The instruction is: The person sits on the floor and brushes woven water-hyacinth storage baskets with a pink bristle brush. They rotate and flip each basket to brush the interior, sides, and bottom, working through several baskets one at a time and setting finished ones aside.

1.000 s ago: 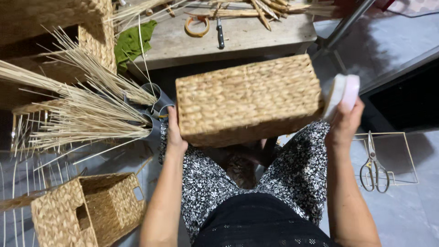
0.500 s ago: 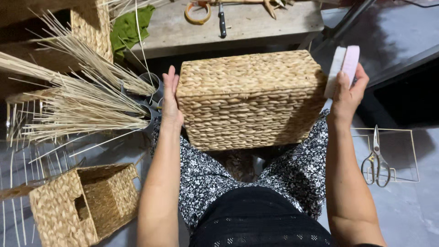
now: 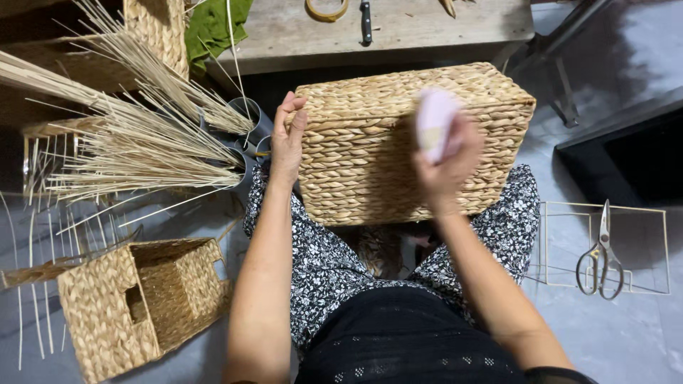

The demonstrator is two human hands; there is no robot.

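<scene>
The big woven basket point(image 3: 398, 142) lies on the person's lap, the left hand point(image 3: 288, 139) flat and open against its left end, the right hand point(image 3: 445, 160) holding a blurred pale pink object point(image 3: 435, 121) over its top.

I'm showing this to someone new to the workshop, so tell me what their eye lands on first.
First, the big woven basket lying on the person's lap at centre, with the left hand flat against its end and the right hand holding a blurred pale pink object over its side. Next, the spray of pale straw stalks fanning out at left, and below it a smaller open woven basket on the floor.
</scene>
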